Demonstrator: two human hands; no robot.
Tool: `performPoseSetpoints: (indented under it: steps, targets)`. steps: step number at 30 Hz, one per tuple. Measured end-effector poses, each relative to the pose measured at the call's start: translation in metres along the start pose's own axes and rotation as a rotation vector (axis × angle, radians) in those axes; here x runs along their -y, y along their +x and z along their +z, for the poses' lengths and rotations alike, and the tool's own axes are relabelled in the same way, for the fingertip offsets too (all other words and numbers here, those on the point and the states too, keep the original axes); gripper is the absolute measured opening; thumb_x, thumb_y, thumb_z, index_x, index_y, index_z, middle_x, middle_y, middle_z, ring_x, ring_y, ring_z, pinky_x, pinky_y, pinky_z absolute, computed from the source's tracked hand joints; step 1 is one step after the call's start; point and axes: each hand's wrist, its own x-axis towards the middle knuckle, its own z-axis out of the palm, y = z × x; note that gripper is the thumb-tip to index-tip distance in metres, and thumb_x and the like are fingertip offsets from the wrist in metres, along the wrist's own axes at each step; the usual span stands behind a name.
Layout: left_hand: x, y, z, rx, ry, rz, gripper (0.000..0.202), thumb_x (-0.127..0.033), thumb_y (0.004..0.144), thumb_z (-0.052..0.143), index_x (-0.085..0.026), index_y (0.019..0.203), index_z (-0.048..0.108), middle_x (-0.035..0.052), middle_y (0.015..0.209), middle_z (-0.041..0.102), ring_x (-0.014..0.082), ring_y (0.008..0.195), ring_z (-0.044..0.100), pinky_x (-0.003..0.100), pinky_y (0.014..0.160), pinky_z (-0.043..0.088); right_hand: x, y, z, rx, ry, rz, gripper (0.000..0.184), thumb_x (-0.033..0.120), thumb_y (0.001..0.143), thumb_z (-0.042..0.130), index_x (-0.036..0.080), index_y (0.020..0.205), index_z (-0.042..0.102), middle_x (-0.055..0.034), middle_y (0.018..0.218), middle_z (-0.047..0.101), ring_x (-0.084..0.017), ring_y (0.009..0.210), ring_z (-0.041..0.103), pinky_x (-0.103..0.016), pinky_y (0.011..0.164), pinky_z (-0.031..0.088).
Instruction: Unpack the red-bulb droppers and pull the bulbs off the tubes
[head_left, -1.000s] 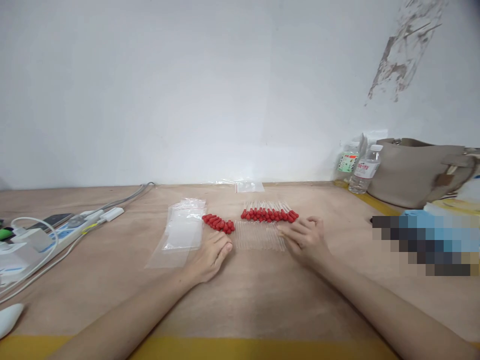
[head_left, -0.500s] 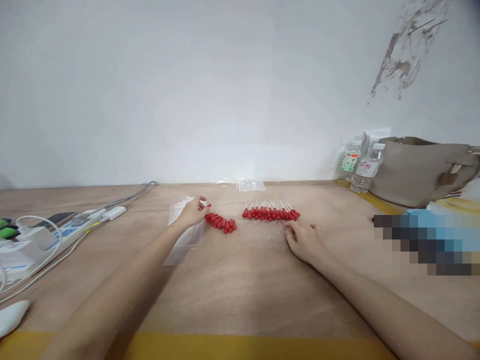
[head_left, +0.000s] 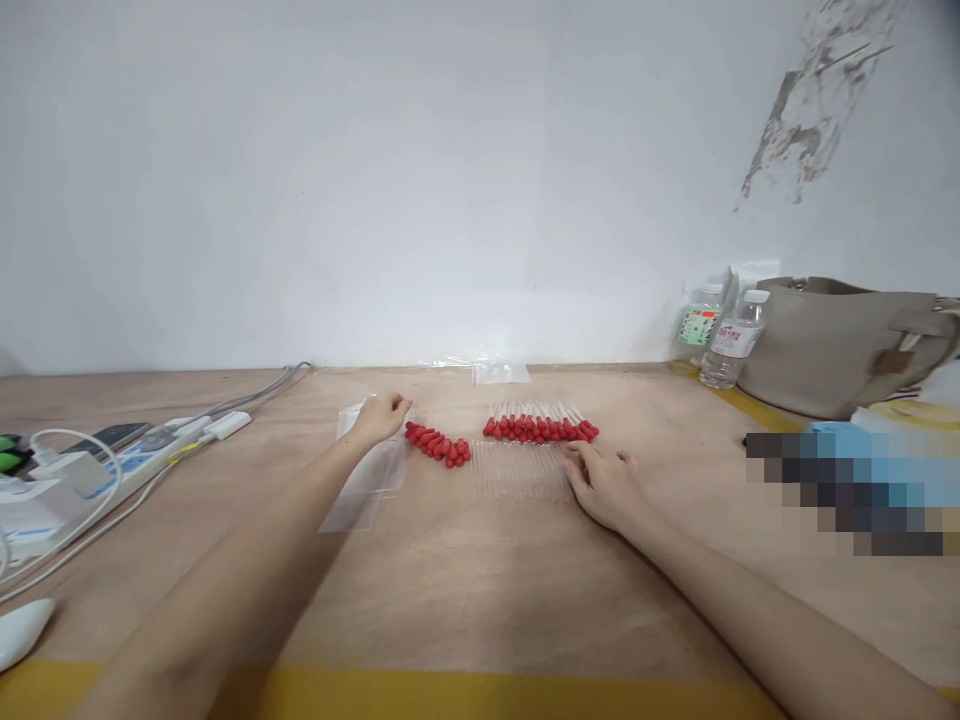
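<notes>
My left hand (head_left: 380, 416) reaches far forward, its fingers curled over the far end of a stack of clear plastic bags (head_left: 365, 486). What they pinch I cannot make out. Just right of it lies a small heap of loose red rubber bulbs (head_left: 439, 446). A row of droppers with red bulbs (head_left: 540, 428) lies further right, and in front of it a row of bare clear tubes (head_left: 516, 470). My right hand (head_left: 604, 482) rests on the table with fingers stretched out, their tips touching the right end of the clear tubes.
A wooden table (head_left: 480, 590) with a yellow front edge runs to a white wall. A power strip with cables (head_left: 112, 465) and a white object (head_left: 21, 630) lie at the left. Two water bottles (head_left: 729, 342), a beige handbag (head_left: 832, 342) and a small clear bag (head_left: 500, 373) stand toward the back.
My left hand went from the near end of the tubes forward and left to the far end of the bag stack. The right hand shifted slightly nearer and stayed at the tubes.
</notes>
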Motion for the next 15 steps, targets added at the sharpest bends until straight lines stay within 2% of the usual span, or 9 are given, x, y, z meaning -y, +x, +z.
performPoseSetpoints:
  steps: [4, 7, 11, 15]
  targets:
    - [-0.034, 0.0, 0.008, -0.008, 0.033, 0.114, 0.024, -0.034, 0.075, 0.043, -0.017, 0.076, 0.06, 0.0061, 0.083, 0.062, 0.0206, 0.084, 0.055, 0.028, 0.076, 0.039, -0.001, 0.001, 0.002, 0.002, 0.026, 0.029, 0.023, 0.025, 0.082, 0.038, 0.02, 0.098, 0.053, -0.0058, 0.097, 0.061, -0.017, 0.084, 0.056, -0.034, 0.077, 0.029]
    - [-0.066, -0.001, 0.021, 0.041, 0.049, 0.178, 0.021, -0.035, 0.071, 0.05, -0.02, 0.077, 0.062, 0.0055, 0.089, 0.062, 0.0219, 0.092, 0.053, 0.029, 0.083, 0.037, -0.003, 0.001, 0.003, 0.001, 0.053, 0.01, 0.023, 0.024, 0.081, 0.04, 0.02, 0.099, 0.054, -0.0064, 0.101, 0.06, -0.019, 0.09, 0.054, -0.033, 0.076, 0.03]
    - [-0.097, -0.001, 0.039, 0.114, 0.075, 0.107, 0.028, -0.043, 0.071, 0.049, -0.019, 0.069, 0.064, 0.0085, 0.087, 0.063, 0.027, 0.093, 0.053, 0.036, 0.081, 0.038, -0.004, 0.002, 0.004, -0.035, 0.067, -0.021, 0.025, 0.02, 0.08, 0.039, 0.019, 0.1, 0.054, -0.0064, 0.1, 0.06, -0.019, 0.091, 0.053, -0.033, 0.077, 0.03]
    - [-0.112, 0.006, 0.051, 0.187, 0.103, -0.008, 0.029, -0.043, 0.068, 0.051, -0.018, 0.063, 0.064, 0.0104, 0.077, 0.065, 0.0304, 0.095, 0.053, 0.043, 0.085, 0.033, -0.004, 0.002, 0.003, -0.08, 0.058, -0.014, 0.024, 0.018, 0.08, 0.039, 0.019, 0.098, 0.055, -0.0069, 0.099, 0.06, -0.02, 0.092, 0.052, -0.035, 0.079, 0.029]
